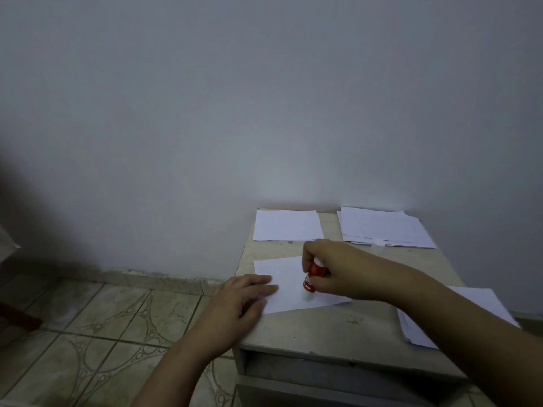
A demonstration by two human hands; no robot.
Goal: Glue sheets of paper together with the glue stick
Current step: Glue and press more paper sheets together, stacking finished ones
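Observation:
A white sheet of paper [286, 282] lies in the middle of the small table [332, 327]. My right hand [338, 268] grips a red glue stick [313, 276], held upside down with its white tip touching the sheet. My left hand [244, 301] rests flat on the sheet's left edge, fingers straight, holding it down. The glue stick's white cap [378, 243] stands apart behind my right hand, near the back stack.
A single sheet [286, 225] lies at the back left of the table, a paper stack [385, 227] at the back right, and another stack [458, 315] at the right edge under my right forearm. A grey wall stands behind; tiled floor [102, 327] lies left.

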